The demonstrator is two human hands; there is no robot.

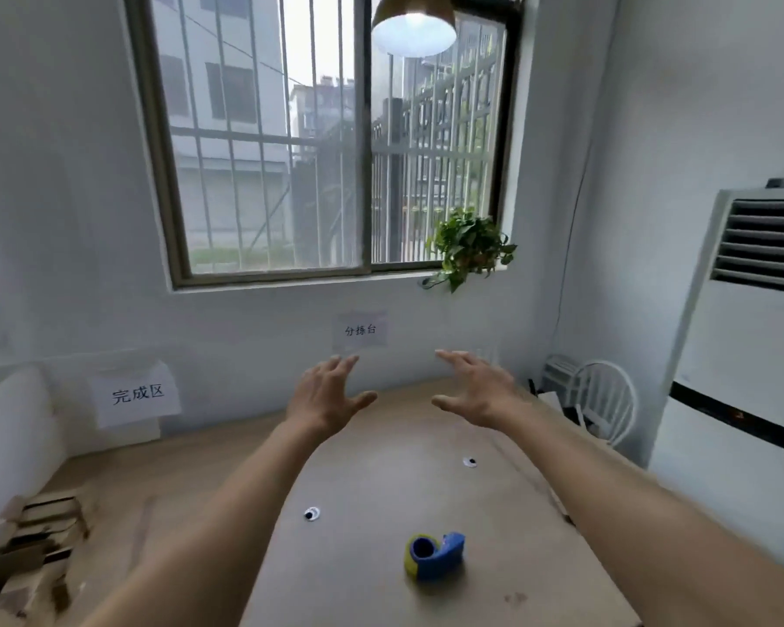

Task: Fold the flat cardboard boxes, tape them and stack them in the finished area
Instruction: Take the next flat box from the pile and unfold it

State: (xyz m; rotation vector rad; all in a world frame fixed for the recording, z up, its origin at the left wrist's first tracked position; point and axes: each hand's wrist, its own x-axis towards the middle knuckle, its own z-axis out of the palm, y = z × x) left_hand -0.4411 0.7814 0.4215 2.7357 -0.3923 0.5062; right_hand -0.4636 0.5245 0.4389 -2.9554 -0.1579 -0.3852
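Both hands released, nothing held.
Left hand (331, 395) and right hand (480, 391) spread; flat cardboard (41, 536) likely light, stiff: grip edges.

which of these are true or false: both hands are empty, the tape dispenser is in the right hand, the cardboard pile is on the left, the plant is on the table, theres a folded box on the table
1. Both hands, left hand and right hand, are empty: true.
2. The tape dispenser is in the right hand: false, it sits on the table, untouched.
3. The cardboard pile lies at the left: true.
4. The plant stands on the table: false, it is up by the window sill.
5. A folded box stands on the table: false, none is in view there.
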